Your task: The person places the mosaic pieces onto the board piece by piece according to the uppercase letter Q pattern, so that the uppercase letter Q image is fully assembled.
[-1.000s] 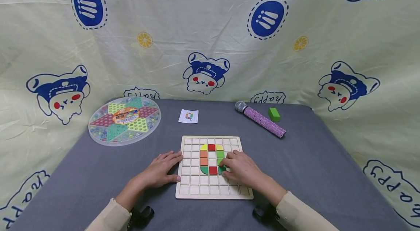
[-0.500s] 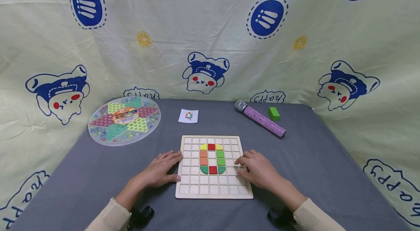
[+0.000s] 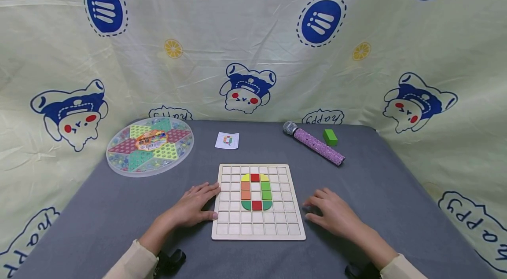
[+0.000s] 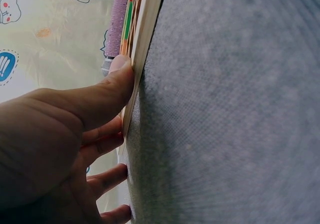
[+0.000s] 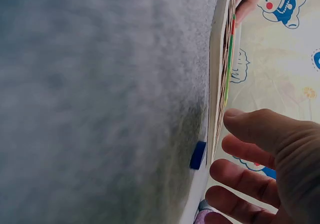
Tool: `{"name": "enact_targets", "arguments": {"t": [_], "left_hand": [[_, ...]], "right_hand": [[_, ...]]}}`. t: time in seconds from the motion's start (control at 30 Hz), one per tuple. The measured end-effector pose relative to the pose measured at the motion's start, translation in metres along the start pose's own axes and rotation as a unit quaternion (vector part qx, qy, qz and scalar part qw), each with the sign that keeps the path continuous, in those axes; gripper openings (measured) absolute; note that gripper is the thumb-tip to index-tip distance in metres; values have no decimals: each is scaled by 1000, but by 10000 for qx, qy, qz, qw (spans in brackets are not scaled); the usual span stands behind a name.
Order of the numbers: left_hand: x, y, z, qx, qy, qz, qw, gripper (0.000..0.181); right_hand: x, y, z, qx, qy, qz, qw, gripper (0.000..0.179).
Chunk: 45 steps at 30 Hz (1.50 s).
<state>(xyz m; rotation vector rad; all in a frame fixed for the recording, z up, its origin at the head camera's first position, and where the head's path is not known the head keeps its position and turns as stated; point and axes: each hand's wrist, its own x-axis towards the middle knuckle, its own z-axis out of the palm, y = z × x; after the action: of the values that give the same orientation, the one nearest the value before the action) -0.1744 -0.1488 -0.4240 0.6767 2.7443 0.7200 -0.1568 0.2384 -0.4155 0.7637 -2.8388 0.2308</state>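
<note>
A square wooden grid board (image 3: 258, 224) lies in the middle of the grey table. Coloured pieces fill some cells as a ring: yellow, red, orange, light green (image 3: 266, 186) and dark green. My left hand (image 3: 194, 205) rests at the board's left edge, thumb and fingertips touching it, fingers fairly straight. In the left wrist view the thumb (image 4: 120, 74) presses along the board's side. To the right of the board, apart from it, my right hand (image 3: 332, 213) hovers low with loosely bent fingers and nothing between thumb and fingers. The right wrist view shows these fingers (image 5: 240, 176) spread beside the board.
Behind the board lie a small printed card (image 3: 227, 141), a purple glitter microphone (image 3: 318, 147) and a green block (image 3: 330, 137). A round Chinese checkers set (image 3: 150, 145) sits back left. The right wrist view shows a small blue thing (image 5: 198, 155) near the board.
My right hand has let go of the dark green corner piece, which stays on the board, and has drawn back right, off the board. My left hand has stayed in place.
</note>
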Motion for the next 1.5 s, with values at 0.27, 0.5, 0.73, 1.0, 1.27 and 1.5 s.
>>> {"name": "enact_targets", "arguments": {"t": [0.27,0.5,0.73,1.0,1.27,1.5], "left_hand": [[0,0,-1,-36,-19,-53,10000,70],[1,1,-1,-47,-36,-161,9999,71],[1,1,-1,-44,-45,-198,9998,71],[1,1,0,-24,-20,-122,9999,71],[1,1,0,-10,-22,-109,9999,72],[0,1,0,9,-47,-137,9999,72]], "right_hand": [[-14,7,-2,-87,-16,21,10000,23],[-20,10,-4,-80,-303,327,9990,24],[-19,12,-3,-82,-511,408,9978,27],[-17,15,-3,97,-654,283,9974,31],[-20,19,-1,208,-512,123,9984,21],[-21,19,-1,229,-486,70,9985,18]]}}
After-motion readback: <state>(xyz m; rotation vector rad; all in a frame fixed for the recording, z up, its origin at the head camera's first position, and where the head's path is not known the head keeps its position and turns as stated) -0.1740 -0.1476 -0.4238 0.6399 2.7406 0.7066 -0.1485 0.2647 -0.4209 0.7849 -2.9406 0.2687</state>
